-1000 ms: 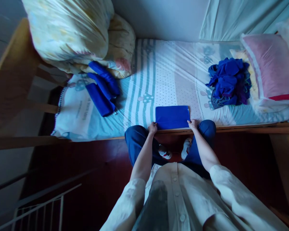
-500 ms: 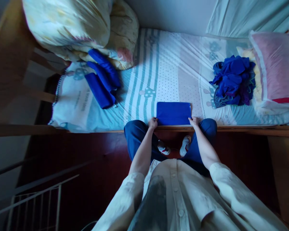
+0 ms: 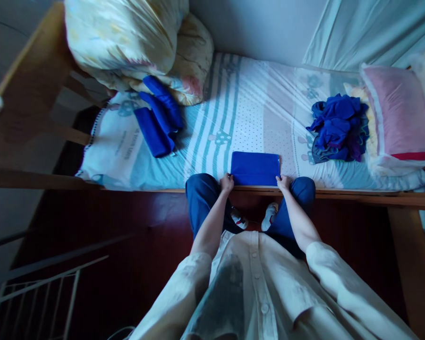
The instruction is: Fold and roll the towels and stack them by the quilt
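Where the bed (image 3: 248,113) runs along a wall (image 3: 255,33) above red floor (image 3: 134,226): quilt (image 3: 127,38) and blue bundles (image 3: 154,134), left; blue pile (image 3: 338,123) and pillow (image 3: 400,108), right. Blue cloth (image 3: 255,168), flat at the bed's edge, near corners pinched by left hand (image 3: 226,182) and right hand (image 3: 283,182). Since a second earlier: cloth, grip unchanged; view shifted.

A bed (image 3: 248,104), fitted with a patterned sheet in white, teal and pale mauve, extends along a plain blue-grey wall (image 3: 258,28). A wooden rail (image 3: 357,196) borders its near edge; a wooden end panel (image 3: 31,71) stands beyond its left edge. A bulky yellow quilt (image 3: 127,33) occupies the far left corner; a pink pillow (image 3: 400,108) lies at the right edge. Pale drapery (image 3: 368,33) hangs behind the far right corner. Below the near edge, the dark red floor (image 3: 145,222) shows a faint sheen. Lighting is dim and bluish.
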### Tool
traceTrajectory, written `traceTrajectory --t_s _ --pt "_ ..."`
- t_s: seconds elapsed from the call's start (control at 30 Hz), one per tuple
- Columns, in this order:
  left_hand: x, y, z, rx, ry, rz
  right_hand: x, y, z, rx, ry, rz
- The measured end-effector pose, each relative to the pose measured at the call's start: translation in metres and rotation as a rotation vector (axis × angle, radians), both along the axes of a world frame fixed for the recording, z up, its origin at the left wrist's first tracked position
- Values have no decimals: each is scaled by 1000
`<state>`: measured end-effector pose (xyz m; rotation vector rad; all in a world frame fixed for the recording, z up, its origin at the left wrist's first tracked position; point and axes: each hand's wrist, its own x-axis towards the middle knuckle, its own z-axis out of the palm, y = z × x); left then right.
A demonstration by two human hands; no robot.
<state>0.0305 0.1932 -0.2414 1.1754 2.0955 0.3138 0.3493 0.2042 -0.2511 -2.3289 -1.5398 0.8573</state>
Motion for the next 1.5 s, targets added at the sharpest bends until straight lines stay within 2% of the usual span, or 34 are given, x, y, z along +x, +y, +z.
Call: traceTrajectory --t_s 0.1,0.17,0.3,0.43,0.53,0.67,0.83,1.03,1.33,1.5 --pt "3 -6 10 50 -8 -7 -2 -8 10 57 -4 -1" --pt "3 -10 16 117 18 -36 -3 -15 17 150 -22 19" --pt "3 -17 23 303 106 -248 -7 -27 33 335 -60 210" --pt "6 -23 23 333 66 -493 -12 -35 44 307 -42 477" --pt "10 -25 20 293 69 -533 -12 -40 43 241 -64 563" --pt "10 -26 15 264 88 -559 -10 -40 36 200 -98 569" --pt "5 -26 7 312 64 -607 -12 -32 30 184 -110 537" --pt "-1 -25 4 307 39 -596 -15 -25 32 165 -96 465" --pt "3 -40 16 310 73 -554 -18 -35 59 85 -190 483" --pt "3 -52 19 284 191 -665 -22 -44 76 -97 -299 467"
